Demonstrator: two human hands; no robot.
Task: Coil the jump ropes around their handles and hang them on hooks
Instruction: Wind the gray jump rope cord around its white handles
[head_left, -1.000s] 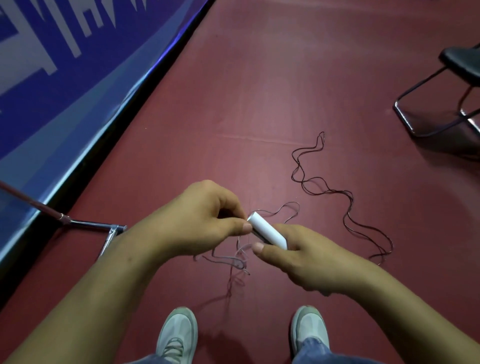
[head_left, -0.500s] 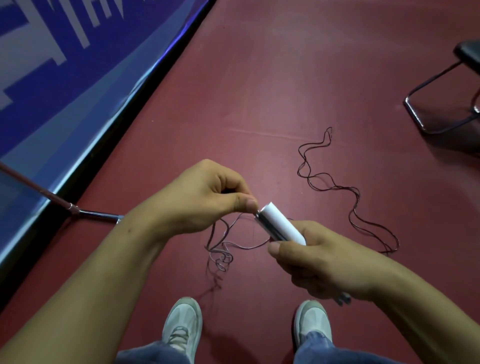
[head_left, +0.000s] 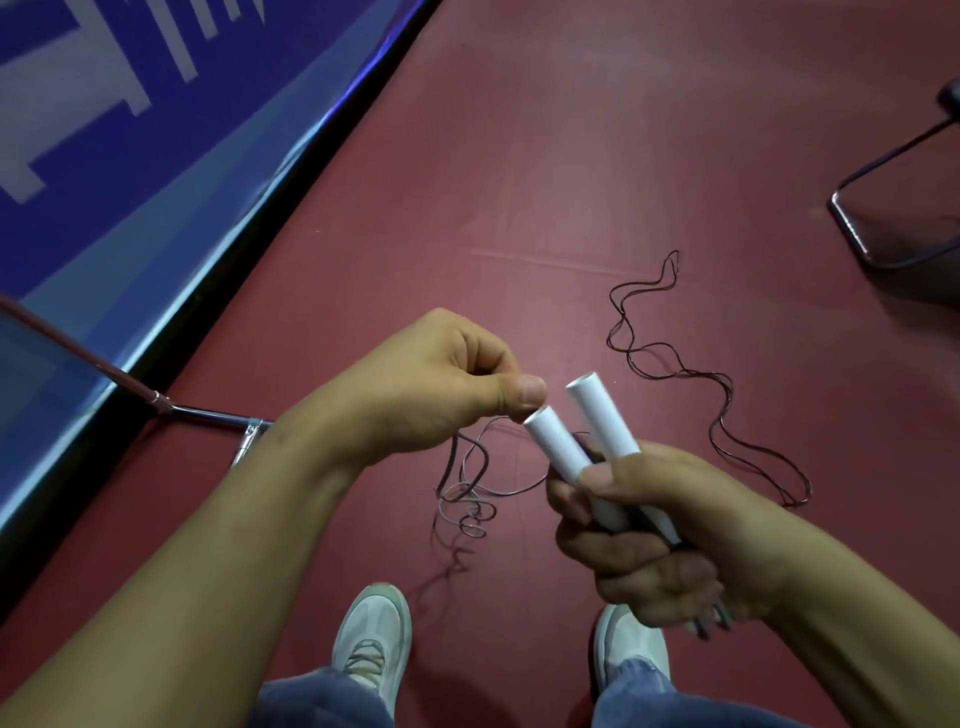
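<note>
My right hand (head_left: 660, 530) grips two white jump rope handles (head_left: 576, 457) side by side, their tips pointing up and left. A thin dark cord (head_left: 675, 369) trails from them in loose wavy loops over the red floor to the right, and a curled stretch (head_left: 467, 499) hangs below my hands. My left hand (head_left: 436, 395) has thumb and fingers pinched together right at the tip of the nearer handle, apparently on the cord, though the cord inside the pinch is hidden.
A blue banner wall (head_left: 130, 156) runs along the left, with a metal stand foot (head_left: 208, 415) at its base. A dark chair frame (head_left: 893, 208) stands at the far right. My two pale shoes (head_left: 374, 639) are on the red floor below.
The handles have tilted up and spread so both now show in my right hand. My hands have risen slightly, and the curled cord hangs lower beneath them.
</note>
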